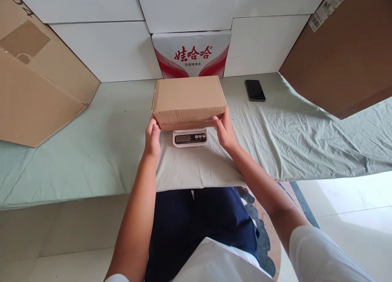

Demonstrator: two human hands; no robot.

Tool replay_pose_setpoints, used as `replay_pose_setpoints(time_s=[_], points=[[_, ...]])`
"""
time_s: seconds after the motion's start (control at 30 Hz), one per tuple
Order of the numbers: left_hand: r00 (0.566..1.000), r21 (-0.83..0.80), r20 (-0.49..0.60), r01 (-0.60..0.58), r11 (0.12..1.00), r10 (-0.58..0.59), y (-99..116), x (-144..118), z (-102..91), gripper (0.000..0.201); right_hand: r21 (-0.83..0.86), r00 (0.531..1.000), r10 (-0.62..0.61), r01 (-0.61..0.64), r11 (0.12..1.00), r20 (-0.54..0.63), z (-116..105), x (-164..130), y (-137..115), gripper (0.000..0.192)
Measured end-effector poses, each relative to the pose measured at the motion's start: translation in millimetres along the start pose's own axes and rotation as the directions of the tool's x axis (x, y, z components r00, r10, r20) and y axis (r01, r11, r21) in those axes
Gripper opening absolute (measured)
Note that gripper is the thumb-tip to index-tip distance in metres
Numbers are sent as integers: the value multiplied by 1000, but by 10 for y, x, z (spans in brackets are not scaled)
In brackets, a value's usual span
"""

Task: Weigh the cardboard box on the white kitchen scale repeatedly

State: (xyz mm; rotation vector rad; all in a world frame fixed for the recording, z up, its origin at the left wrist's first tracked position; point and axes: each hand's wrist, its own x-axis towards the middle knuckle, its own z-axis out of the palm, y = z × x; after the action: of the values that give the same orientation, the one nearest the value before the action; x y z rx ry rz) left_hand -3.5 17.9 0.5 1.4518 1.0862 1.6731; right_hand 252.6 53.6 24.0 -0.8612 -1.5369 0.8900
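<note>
A big table (92, 151) fills the middle of the view, and a pale green sheet (306, 139) with many wrinkles covers it. Behind the table is a wall of big white boxes (107, 49). One box in that wall is white with red waves and red writing (191, 55). A large brown cardboard sheet (33, 90) leans on the left side of the table, and another brown cardboard piece (346, 57) leans on the right side.

In the middle of the table is a closed brown box (188, 100). It sits over a small white scale (190, 137), so only the front of the scale with its little screen and buttons peeks out below the box. I cannot tell if the box rests fully on the scale.

The left hand (152, 137) is on the left bottom corner of the box, with the fingers curled up against its side. The right hand (225, 131) is on the right bottom corner, with the thumb on the front and the fingers around the side. Both hands are partly open and hold the box between them.

A black phone (255, 90) lies flat on the sheet, to the right of the box and well apart from it.
</note>
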Motion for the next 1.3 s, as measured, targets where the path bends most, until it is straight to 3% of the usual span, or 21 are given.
replay_pose_setpoints(time_s=[0.37, 1.17, 1.3], points=[[1000, 32, -12, -27, 999, 27, -80, 28, -56, 75, -50, 999, -45, 46, 998, 23, -13, 33, 137, 70], [1000, 47, -7, -27, 999, 27, -69, 25, -41, 75, -10, 1000, -2, 2, 1000, -5, 24, 24, 49, 71], [999, 43, -22, -33, 999, 34, -75, 47, -115, 79, -2, 992, -11, 11, 1000, -126, -61, 31, 128, 69]])
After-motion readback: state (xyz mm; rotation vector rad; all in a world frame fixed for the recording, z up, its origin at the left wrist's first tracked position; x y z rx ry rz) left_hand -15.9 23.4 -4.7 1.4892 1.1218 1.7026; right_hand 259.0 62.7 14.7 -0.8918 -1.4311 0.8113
